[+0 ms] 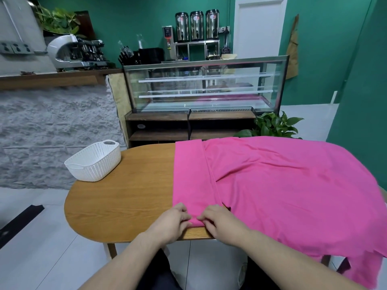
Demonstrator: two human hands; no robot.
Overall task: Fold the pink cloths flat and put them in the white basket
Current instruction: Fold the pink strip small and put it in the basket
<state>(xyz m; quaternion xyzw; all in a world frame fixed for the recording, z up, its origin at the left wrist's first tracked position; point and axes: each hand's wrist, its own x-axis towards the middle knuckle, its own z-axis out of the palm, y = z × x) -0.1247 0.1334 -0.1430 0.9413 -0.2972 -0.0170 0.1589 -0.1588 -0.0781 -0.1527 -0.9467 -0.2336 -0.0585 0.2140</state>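
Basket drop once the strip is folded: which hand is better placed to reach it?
Left, probably. The white basket stands at the table's far left, on the left hand's side. The right hand would have to cross over. Both hands now pinch the pink cloth's near edge.

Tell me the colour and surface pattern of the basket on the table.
White, with a woven-look perforated wall; the basket shows best in the head view.

One view only, head cam, worn high; looks fwd and down over the near edge of the wooden table (125, 197); wide-angle, so straight lines bow near the frame edges; both forearms enter from the bottom, close to the lens; far side takes in the glass display case (206, 84) and green wall (326, 49); no 2nd view, so nothing is shared.
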